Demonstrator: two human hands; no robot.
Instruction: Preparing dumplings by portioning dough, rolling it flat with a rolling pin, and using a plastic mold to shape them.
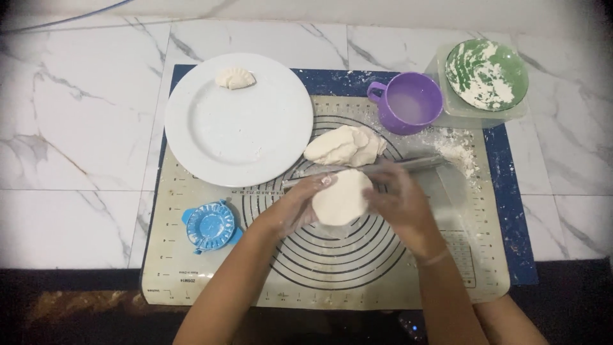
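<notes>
One folded dumpling (235,78) sits on the plate (211,137); both my hands, left (295,207) and right (399,203), grasp a flat dough round (340,198), unfilled, near it.

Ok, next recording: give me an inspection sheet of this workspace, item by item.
Surface: marble-look counter under a floured baking mat with printed circles.
Job's things: flat round of dough held over the mat; dough lump; metal rolling pin behind the hands.
Clutter: white plate with one folded dumpling; blue dumpling press; purple cup; green floured dish on a clear tub; loose flour.
Grippers: left hand and right hand both hold the round by its edge.
Cables: thin blue line, top left.
Surroundings: dark floor along the near edge.
</notes>
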